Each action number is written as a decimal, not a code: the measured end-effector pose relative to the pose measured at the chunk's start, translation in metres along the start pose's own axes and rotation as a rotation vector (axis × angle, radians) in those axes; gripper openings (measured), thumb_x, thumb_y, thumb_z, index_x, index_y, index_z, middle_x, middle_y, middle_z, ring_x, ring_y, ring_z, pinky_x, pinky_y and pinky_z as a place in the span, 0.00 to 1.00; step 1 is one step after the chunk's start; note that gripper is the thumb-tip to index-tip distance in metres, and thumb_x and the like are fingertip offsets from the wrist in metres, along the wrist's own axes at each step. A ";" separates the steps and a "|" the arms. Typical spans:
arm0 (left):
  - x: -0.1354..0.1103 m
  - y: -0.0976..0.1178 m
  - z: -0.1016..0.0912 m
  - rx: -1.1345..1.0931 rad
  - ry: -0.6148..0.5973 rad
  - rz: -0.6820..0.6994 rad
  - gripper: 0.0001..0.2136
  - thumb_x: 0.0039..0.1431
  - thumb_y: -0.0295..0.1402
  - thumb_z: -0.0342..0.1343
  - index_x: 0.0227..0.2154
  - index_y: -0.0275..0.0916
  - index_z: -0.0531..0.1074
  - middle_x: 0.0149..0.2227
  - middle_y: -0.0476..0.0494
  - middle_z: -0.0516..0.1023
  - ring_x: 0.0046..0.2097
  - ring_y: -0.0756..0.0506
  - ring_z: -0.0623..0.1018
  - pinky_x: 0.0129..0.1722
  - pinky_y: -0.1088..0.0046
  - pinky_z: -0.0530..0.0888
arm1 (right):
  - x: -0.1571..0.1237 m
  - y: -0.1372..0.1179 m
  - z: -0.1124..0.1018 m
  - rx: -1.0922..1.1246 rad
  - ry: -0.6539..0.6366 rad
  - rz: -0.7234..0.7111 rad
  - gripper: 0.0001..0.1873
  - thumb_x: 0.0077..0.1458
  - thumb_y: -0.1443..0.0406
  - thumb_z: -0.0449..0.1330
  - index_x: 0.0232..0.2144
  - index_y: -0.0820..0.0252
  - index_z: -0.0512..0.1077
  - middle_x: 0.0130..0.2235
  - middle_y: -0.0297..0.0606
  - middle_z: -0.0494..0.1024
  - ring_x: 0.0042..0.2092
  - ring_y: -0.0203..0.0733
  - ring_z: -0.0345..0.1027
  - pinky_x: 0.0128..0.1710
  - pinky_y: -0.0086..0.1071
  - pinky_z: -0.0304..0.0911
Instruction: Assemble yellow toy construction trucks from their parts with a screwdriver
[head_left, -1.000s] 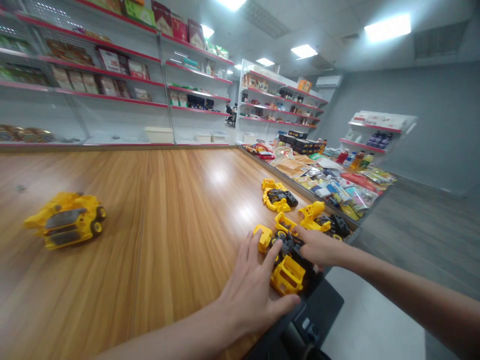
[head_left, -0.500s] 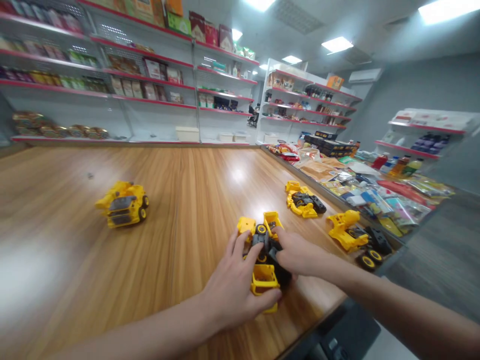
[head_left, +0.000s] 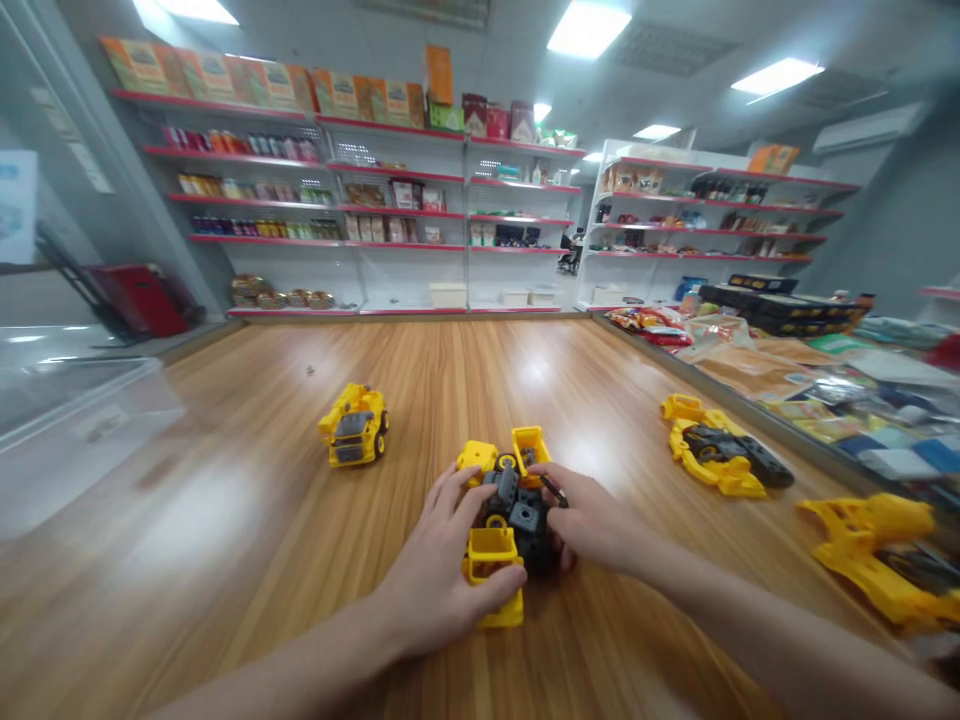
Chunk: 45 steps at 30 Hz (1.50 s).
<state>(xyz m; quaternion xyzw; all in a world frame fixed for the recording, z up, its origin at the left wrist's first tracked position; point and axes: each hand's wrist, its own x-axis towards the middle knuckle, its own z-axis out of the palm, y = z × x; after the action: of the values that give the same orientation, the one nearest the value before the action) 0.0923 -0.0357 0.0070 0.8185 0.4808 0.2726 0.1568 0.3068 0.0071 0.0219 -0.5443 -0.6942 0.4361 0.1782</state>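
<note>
A pile of yellow and black toy truck parts (head_left: 507,505) lies on the wooden table (head_left: 247,530) in front of me. My left hand (head_left: 439,570) cups its left side, thumb under a yellow boxy piece and fingers curled over the black chassis. From the right, my right hand (head_left: 592,520) presses on the same pile with bent fingers. Both hands grip the parts.
An assembled yellow toy truck (head_left: 354,426) stands to the left. Two more heaps of toy parts (head_left: 718,458) (head_left: 881,550) lie to the right. A clear plastic bin (head_left: 67,420) is at far left. Shop shelves (head_left: 375,200) line the back; goods (head_left: 795,350) cover a counter on the right.
Both hands have slid the toy parts leftward along the table, away from its right edge. My view has swung left, so the other heaps now lie further right.
</note>
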 end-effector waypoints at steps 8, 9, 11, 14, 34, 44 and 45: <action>0.002 -0.013 -0.005 -0.039 0.058 -0.059 0.24 0.60 0.40 0.56 0.58 0.41 0.61 0.63 0.35 0.61 0.66 0.37 0.60 0.64 0.50 0.62 | -0.009 0.017 0.002 0.091 0.086 -0.158 0.25 0.56 0.72 0.48 0.56 0.56 0.61 0.29 0.31 0.74 0.22 0.35 0.72 0.22 0.27 0.67; 0.002 -0.015 -0.005 -0.039 0.073 -0.059 0.23 0.61 0.39 0.55 0.58 0.41 0.61 0.62 0.35 0.62 0.66 0.37 0.61 0.64 0.50 0.62 | -0.009 0.016 0.002 0.055 0.098 -0.185 0.23 0.58 0.71 0.49 0.56 0.57 0.62 0.29 0.32 0.74 0.23 0.35 0.71 0.23 0.27 0.66; 0.002 -0.018 -0.006 -0.046 0.098 -0.059 0.22 0.62 0.38 0.54 0.57 0.42 0.62 0.61 0.36 0.63 0.65 0.37 0.63 0.63 0.50 0.64 | -0.009 0.013 0.003 -0.032 0.154 -0.249 0.20 0.59 0.70 0.51 0.53 0.59 0.65 0.31 0.34 0.76 0.27 0.36 0.72 0.29 0.30 0.67; 0.003 -0.022 -0.006 -0.049 0.128 -0.074 0.18 0.62 0.37 0.53 0.55 0.43 0.64 0.59 0.38 0.66 0.63 0.38 0.65 0.62 0.52 0.65 | -0.008 0.010 0.001 -0.137 0.255 -0.333 0.13 0.56 0.71 0.57 0.44 0.59 0.71 0.37 0.37 0.77 0.39 0.40 0.72 0.41 0.34 0.66; -0.010 0.000 -0.020 0.118 0.080 0.458 0.18 0.57 0.21 0.56 0.50 0.42 0.71 0.52 0.42 0.77 0.48 0.42 0.72 0.49 0.59 0.74 | -0.013 0.008 0.006 -0.165 0.197 -0.519 0.11 0.54 0.73 0.61 0.40 0.57 0.74 0.55 0.39 0.73 0.57 0.43 0.66 0.59 0.39 0.59; -0.008 -0.004 -0.016 0.306 0.124 0.318 0.18 0.59 0.29 0.57 0.53 0.42 0.71 0.55 0.40 0.74 0.50 0.37 0.70 0.50 0.52 0.73 | -0.023 -0.003 0.008 -0.311 0.150 -0.466 0.12 0.52 0.70 0.64 0.40 0.56 0.71 0.43 0.38 0.74 0.43 0.44 0.70 0.45 0.36 0.65; -0.009 -0.004 -0.017 0.311 0.144 0.317 0.18 0.59 0.28 0.57 0.52 0.41 0.71 0.55 0.39 0.73 0.51 0.37 0.70 0.50 0.52 0.73 | -0.023 -0.004 0.007 -0.319 0.151 -0.456 0.12 0.52 0.69 0.64 0.40 0.57 0.71 0.43 0.38 0.74 0.43 0.44 0.70 0.44 0.36 0.65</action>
<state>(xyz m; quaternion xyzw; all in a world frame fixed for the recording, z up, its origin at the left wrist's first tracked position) 0.0762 -0.0420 0.0160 0.8764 0.3926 0.2742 -0.0509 0.3074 -0.0169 0.0262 -0.4264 -0.8430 0.2284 0.2351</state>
